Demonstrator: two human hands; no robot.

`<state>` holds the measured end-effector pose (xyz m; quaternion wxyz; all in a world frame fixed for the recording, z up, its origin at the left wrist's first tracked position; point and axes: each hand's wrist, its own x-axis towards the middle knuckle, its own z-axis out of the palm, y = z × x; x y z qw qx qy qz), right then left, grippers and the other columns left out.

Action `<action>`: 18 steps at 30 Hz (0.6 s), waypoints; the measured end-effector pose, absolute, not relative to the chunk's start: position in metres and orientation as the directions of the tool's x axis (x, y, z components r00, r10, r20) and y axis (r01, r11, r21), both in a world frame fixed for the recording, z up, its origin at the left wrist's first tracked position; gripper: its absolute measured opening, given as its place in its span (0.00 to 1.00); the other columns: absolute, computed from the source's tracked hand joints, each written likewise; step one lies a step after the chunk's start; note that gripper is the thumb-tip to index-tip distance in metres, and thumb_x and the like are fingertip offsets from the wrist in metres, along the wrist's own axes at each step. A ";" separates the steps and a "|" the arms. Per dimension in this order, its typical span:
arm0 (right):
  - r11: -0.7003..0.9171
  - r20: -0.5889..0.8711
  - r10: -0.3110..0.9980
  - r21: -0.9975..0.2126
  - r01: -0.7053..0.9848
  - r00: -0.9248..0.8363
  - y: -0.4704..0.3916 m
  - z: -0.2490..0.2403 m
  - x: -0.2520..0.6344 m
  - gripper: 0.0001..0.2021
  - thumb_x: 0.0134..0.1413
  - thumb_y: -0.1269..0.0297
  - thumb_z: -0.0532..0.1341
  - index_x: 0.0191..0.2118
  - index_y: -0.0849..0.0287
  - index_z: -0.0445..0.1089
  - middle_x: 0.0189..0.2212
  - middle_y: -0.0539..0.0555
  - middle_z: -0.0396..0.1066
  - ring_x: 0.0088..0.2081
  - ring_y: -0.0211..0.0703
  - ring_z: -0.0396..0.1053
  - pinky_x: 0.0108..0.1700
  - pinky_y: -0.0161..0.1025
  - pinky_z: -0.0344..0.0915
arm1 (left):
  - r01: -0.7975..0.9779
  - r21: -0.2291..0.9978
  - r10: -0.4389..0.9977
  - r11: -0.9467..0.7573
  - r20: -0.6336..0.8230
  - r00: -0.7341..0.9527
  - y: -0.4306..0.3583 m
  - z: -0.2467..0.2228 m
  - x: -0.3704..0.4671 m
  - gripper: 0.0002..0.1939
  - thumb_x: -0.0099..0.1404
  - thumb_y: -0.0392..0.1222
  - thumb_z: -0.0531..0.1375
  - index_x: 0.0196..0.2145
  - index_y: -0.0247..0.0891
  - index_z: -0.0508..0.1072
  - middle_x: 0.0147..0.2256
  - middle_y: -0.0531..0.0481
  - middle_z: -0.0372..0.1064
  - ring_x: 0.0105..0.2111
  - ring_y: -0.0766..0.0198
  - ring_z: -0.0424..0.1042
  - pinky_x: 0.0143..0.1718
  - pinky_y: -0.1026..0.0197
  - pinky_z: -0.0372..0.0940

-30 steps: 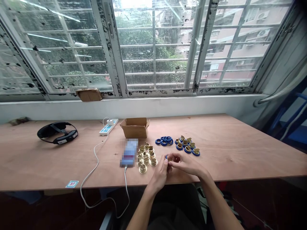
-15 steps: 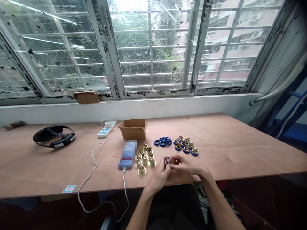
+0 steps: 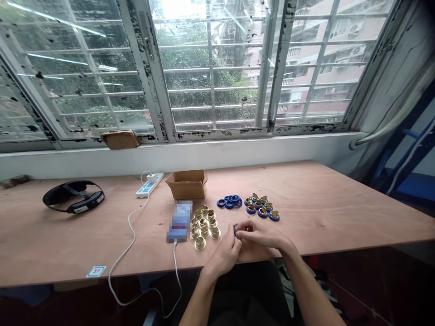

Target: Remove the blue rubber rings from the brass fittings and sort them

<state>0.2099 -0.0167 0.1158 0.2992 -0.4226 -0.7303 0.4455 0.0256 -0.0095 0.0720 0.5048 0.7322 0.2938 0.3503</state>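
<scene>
A blue ring (image 3: 234, 230), mostly hidden by fingers, is held upright between my two hands near the table's front edge. My left hand (image 3: 227, 249) grips it from the left, and the closed fingers of my right hand (image 3: 256, 233) press on it from the right. Several gold metal pieces (image 3: 205, 231) lie left of my hands. Behind my hands is a small pile of loose blue rings (image 3: 229, 204). To the right of that pile, several gold pieces seated in blue rings (image 3: 262, 212) stand in a cluster.
An open cardboard box (image 3: 186, 188) stands behind a phone (image 3: 180, 222) with a white cable (image 3: 134, 233). Further left are a power strip (image 3: 149, 185) and a black headset (image 3: 76, 199). A brown block (image 3: 120, 140) rests on the windowsill.
My right fingers have shifted slightly left over the blue ring, covering more of it. The view has moved a little; the things on the table lie as before.
</scene>
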 end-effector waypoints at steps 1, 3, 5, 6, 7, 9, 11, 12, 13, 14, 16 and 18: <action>0.237 0.063 0.888 -0.912 0.336 -0.456 -0.017 0.117 0.209 0.12 0.62 0.59 0.61 0.31 0.60 0.76 0.27 0.50 0.74 0.32 0.41 0.68 0.35 0.35 0.61 | 0.073 0.945 0.787 -0.320 0.222 0.575 -0.010 0.071 0.026 0.18 0.67 0.31 0.52 0.54 0.39 0.66 0.51 0.42 0.71 0.49 0.54 0.69 0.52 0.54 0.63; 0.223 0.069 0.904 -0.918 0.328 -0.422 -0.017 0.117 0.207 0.14 0.61 0.56 0.62 0.29 0.60 0.74 0.25 0.49 0.72 0.30 0.41 0.67 0.33 0.35 0.60 | 0.066 0.942 0.803 -0.329 0.242 0.545 -0.012 0.070 0.028 0.17 0.68 0.31 0.51 0.53 0.39 0.66 0.52 0.42 0.70 0.50 0.54 0.69 0.54 0.54 0.62; 0.221 0.078 0.916 -0.916 0.334 -0.393 -0.016 0.115 0.206 0.15 0.60 0.55 0.63 0.28 0.61 0.74 0.25 0.49 0.71 0.30 0.40 0.66 0.33 0.35 0.59 | 0.064 0.939 0.820 -0.338 0.261 0.510 -0.014 0.069 0.030 0.17 0.69 0.31 0.51 0.53 0.38 0.66 0.53 0.42 0.70 0.50 0.54 0.70 0.55 0.53 0.63; 0.226 0.085 0.918 -0.915 0.334 -0.388 -0.015 0.113 0.205 0.15 0.60 0.55 0.63 0.28 0.61 0.74 0.25 0.49 0.72 0.30 0.40 0.66 0.33 0.35 0.59 | 0.064 0.937 0.824 -0.342 0.267 0.500 -0.015 0.069 0.031 0.17 0.69 0.31 0.50 0.55 0.38 0.66 0.53 0.42 0.70 0.51 0.54 0.70 0.55 0.53 0.63; 0.231 0.093 0.918 -0.914 0.332 -0.385 -0.014 0.112 0.205 0.15 0.59 0.55 0.63 0.29 0.61 0.75 0.26 0.50 0.72 0.30 0.41 0.66 0.33 0.35 0.60 | 0.064 0.935 0.825 -0.348 0.273 0.494 -0.016 0.069 0.031 0.19 0.69 0.31 0.50 0.56 0.38 0.65 0.53 0.42 0.70 0.52 0.54 0.70 0.55 0.53 0.63; 0.244 0.113 0.921 -0.914 0.326 -0.372 -0.013 0.110 0.204 0.15 0.58 0.55 0.64 0.29 0.62 0.75 0.26 0.50 0.72 0.31 0.41 0.66 0.33 0.35 0.60 | 0.061 0.928 0.822 -0.367 0.293 0.489 -0.016 0.068 0.032 0.21 0.68 0.28 0.50 0.57 0.38 0.64 0.54 0.42 0.70 0.54 0.54 0.69 0.56 0.53 0.63; 0.253 0.133 0.925 -0.914 0.316 -0.355 -0.013 0.108 0.202 0.15 0.58 0.55 0.65 0.28 0.62 0.75 0.26 0.51 0.72 0.30 0.41 0.66 0.33 0.35 0.60 | 0.056 0.920 0.819 -0.388 0.316 0.479 -0.016 0.066 0.033 0.23 0.66 0.26 0.50 0.57 0.38 0.64 0.54 0.42 0.69 0.54 0.54 0.69 0.57 0.53 0.63; 0.258 0.143 0.926 -0.915 0.309 -0.349 -0.013 0.107 0.201 0.15 0.57 0.55 0.65 0.28 0.62 0.74 0.26 0.51 0.72 0.30 0.41 0.66 0.32 0.35 0.60 | 0.055 0.917 0.820 -0.396 0.326 0.471 -0.016 0.065 0.033 0.23 0.66 0.26 0.49 0.57 0.38 0.64 0.54 0.42 0.69 0.54 0.54 0.69 0.56 0.53 0.63; 0.262 0.152 0.926 -0.917 0.301 -0.345 -0.012 0.107 0.199 0.15 0.57 0.55 0.66 0.27 0.62 0.74 0.25 0.51 0.72 0.30 0.40 0.65 0.32 0.35 0.60 | 0.051 0.915 0.821 -0.400 0.333 0.464 -0.015 0.065 0.033 0.23 0.66 0.25 0.49 0.56 0.38 0.64 0.54 0.42 0.69 0.54 0.55 0.69 0.56 0.53 0.64; 0.268 0.160 0.925 -0.918 0.293 -0.345 -0.012 0.106 0.198 0.15 0.57 0.55 0.66 0.27 0.62 0.74 0.25 0.51 0.71 0.30 0.40 0.65 0.32 0.34 0.60 | 0.046 0.915 0.821 -0.400 0.336 0.462 -0.015 0.064 0.033 0.23 0.66 0.25 0.49 0.56 0.38 0.64 0.54 0.42 0.69 0.53 0.55 0.69 0.56 0.53 0.64; 0.279 0.176 0.924 -0.918 0.282 -0.340 -0.011 0.104 0.196 0.15 0.57 0.55 0.66 0.27 0.62 0.75 0.25 0.51 0.72 0.30 0.40 0.65 0.32 0.34 0.60 | 0.030 0.918 0.817 -0.394 0.335 0.470 -0.014 0.065 0.033 0.22 0.66 0.25 0.49 0.55 0.38 0.64 0.54 0.42 0.69 0.53 0.55 0.69 0.56 0.53 0.63; 0.288 0.187 0.924 -0.914 0.286 -0.334 -0.011 0.103 0.197 0.15 0.57 0.55 0.67 0.27 0.62 0.75 0.25 0.51 0.71 0.29 0.39 0.64 0.31 0.34 0.59 | 0.014 0.925 0.814 -0.381 0.328 0.479 -0.015 0.068 0.031 0.20 0.67 0.27 0.49 0.54 0.38 0.65 0.53 0.42 0.69 0.53 0.55 0.68 0.57 0.53 0.62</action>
